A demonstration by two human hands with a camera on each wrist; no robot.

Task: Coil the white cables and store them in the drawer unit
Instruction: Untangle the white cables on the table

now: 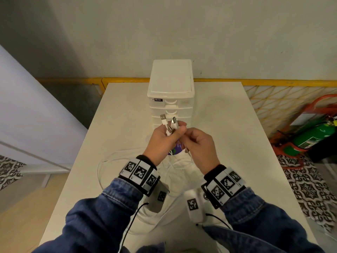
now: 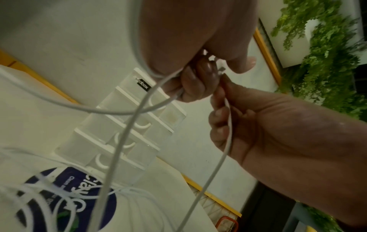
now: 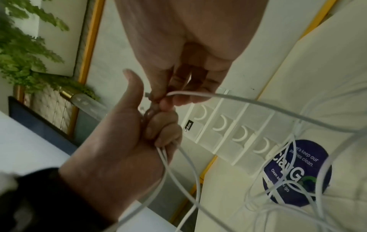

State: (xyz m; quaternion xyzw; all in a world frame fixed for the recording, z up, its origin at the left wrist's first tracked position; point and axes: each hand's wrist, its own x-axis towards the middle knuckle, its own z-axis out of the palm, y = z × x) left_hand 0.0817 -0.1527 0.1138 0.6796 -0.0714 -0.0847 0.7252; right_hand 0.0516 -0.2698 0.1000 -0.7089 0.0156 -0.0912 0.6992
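In the head view my left hand (image 1: 172, 133) grips a bunch of white cables (image 1: 168, 124) above the table, their USB plugs sticking up past the fingers. My right hand (image 1: 187, 141) is right beside it and pinches one cable strand just below the plugs. The right wrist view shows the left hand's fingers (image 3: 163, 128) curled round several strands, and the right hand's fingertips (image 3: 158, 98) pinching a cable (image 3: 248, 102). Loose cable loops (image 1: 107, 161) trail over the table. The white drawer unit (image 1: 170, 99) stands just beyond my hands, its drawers (image 2: 123, 125) closed.
A round purple sticker (image 1: 176, 149) lies on the white table (image 1: 237, 125) under the cable loops. Behind the table runs a yellow railing (image 1: 273, 82). A green fire extinguisher (image 1: 313, 137) stands on the floor at the right.
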